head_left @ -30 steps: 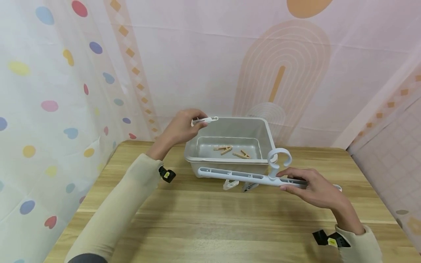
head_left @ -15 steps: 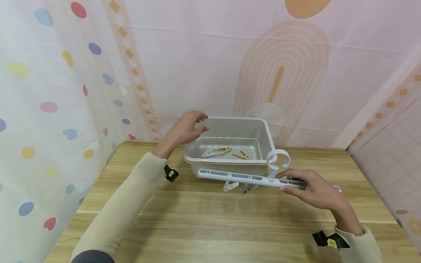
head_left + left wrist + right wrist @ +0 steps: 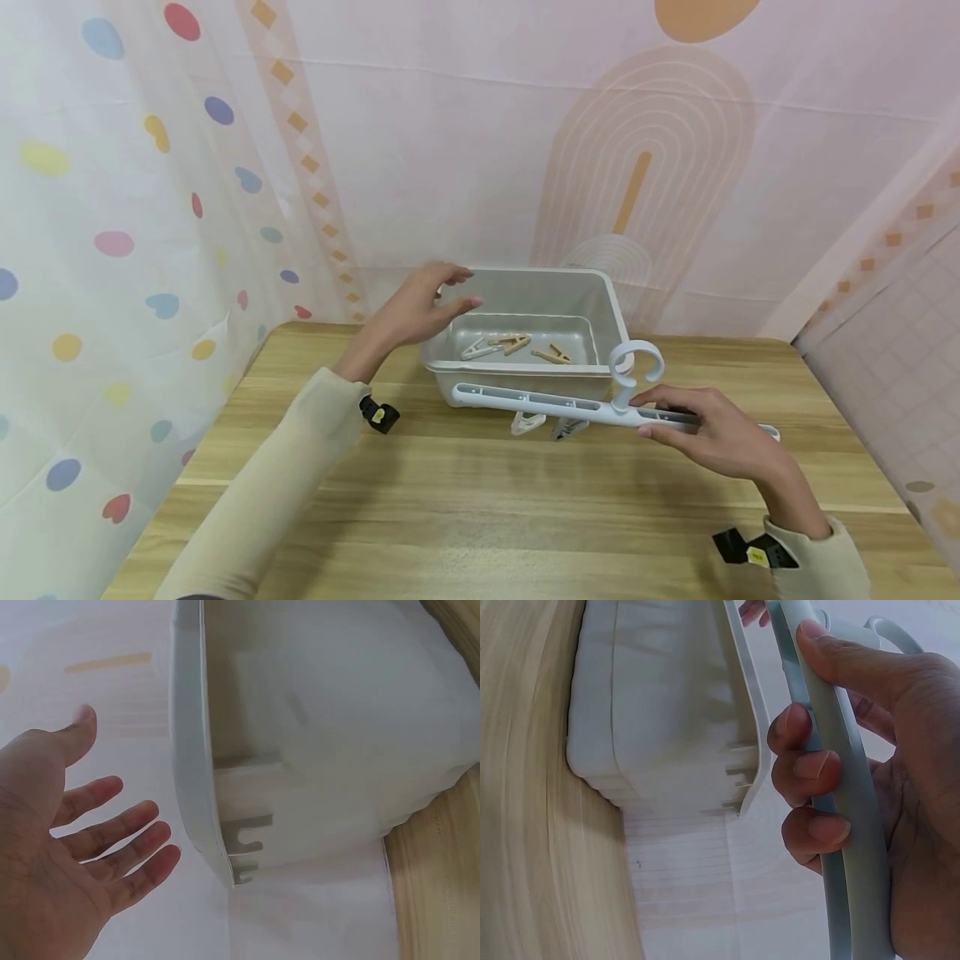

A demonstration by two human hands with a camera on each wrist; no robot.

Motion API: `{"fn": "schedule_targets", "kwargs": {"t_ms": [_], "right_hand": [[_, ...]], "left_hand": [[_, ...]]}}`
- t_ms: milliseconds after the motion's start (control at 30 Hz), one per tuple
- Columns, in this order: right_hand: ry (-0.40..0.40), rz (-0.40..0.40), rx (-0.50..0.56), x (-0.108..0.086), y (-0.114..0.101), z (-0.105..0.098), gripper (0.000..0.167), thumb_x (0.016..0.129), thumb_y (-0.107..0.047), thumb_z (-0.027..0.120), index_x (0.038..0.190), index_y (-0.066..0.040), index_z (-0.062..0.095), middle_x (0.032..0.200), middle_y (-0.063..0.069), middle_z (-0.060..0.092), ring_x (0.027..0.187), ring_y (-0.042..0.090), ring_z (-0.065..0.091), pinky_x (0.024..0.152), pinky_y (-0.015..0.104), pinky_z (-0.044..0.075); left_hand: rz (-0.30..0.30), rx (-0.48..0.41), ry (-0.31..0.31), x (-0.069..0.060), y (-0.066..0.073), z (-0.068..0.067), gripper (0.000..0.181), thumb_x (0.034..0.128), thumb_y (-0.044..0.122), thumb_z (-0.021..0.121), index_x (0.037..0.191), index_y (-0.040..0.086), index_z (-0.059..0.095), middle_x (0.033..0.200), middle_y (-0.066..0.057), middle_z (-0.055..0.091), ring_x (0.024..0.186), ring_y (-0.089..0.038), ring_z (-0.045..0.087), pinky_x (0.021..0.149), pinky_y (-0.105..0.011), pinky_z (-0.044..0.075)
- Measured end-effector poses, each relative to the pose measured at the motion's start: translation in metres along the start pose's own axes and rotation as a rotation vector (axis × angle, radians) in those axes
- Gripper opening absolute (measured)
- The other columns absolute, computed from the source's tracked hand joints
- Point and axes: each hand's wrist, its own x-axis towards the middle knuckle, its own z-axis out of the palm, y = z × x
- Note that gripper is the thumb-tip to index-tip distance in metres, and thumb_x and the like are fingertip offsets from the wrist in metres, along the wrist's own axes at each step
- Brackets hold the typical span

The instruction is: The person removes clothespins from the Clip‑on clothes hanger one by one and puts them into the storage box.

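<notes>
My left hand [image 3: 416,310] hovers over the left rim of a grey plastic bin [image 3: 517,367]. Its fingers and thumb are spread apart and hold nothing, as the left wrist view [image 3: 67,847] also shows. On the bin's floor lie a white clothespin [image 3: 474,351] and two tan clothespins [image 3: 513,342], one apart to the right. In front of the bin, my right hand [image 3: 720,429] grips a pale blue clothes hanger [image 3: 551,406] right of its hook. In the right wrist view, fingers and thumb wrap the hanger's bar [image 3: 847,780]. A white clip [image 3: 528,423] and a grey clip [image 3: 568,428] hang below it.
The bin stands on a wooden table [image 3: 480,508] near its back edge. Behind and to the left hangs a patterned curtain [image 3: 450,150]. Each wrist carries a black strap-on camera mount.
A second ago my left hand pinched a white clothespin above the bin; it let go, and that clothespin now lies inside beside a tan one. My right hand and the hanger barely moved.
</notes>
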Motion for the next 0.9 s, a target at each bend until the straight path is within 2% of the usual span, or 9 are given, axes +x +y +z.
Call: {"fn": "schedule_targets", "kwargs": {"t_ms": [367,533,767,900], "right_hand": [[0.01,0.005,-0.014,0.0,-0.001,0.0,0.025,0.093,-0.018,0.077,0.113,-0.034,0.071,0.073,-0.016,0.056,0.064,0.0,0.05,0.061,0.023,0.045],[0.009,0.007,-0.006,0.0,-0.002,0.0,0.025,0.094,-0.018,0.076,0.113,-0.033,0.071,0.073,-0.016,0.057,0.064,0.0,0.05,0.06,0.023,0.045],[0.008,0.007,-0.009,0.0,-0.002,-0.001,0.026,0.094,-0.018,0.076,0.113,-0.033,0.071,0.077,-0.016,0.061,0.065,0.001,0.052,0.061,0.023,0.046],[0.013,0.002,-0.016,0.0,-0.002,-0.002,0.026,0.093,-0.017,0.076,0.114,-0.033,0.071,0.077,-0.016,0.062,0.065,0.001,0.052,0.061,0.023,0.047]], "left_hand": [[0.049,-0.082,0.061,-0.025,0.003,0.0,0.05,0.1014,0.035,0.066,0.143,0.01,0.057,0.139,-0.012,0.062,0.128,-0.029,0.057,0.099,-0.045,0.052],[0.062,-0.145,0.102,-0.037,0.003,0.002,0.05,0.1005,0.033,0.068,0.144,0.011,0.057,0.14,-0.011,0.063,0.128,-0.028,0.058,0.099,-0.045,0.053],[0.027,-0.212,0.118,-0.055,0.005,0.005,0.053,0.1016,0.04,0.064,0.148,0.017,0.053,0.144,-0.007,0.062,0.131,-0.026,0.057,0.104,-0.045,0.052],[0.03,-0.243,0.134,-0.064,0.007,0.006,0.054,0.1017,0.036,0.065,0.15,0.016,0.051,0.143,-0.009,0.061,0.132,-0.026,0.057,0.105,-0.045,0.052]]}}
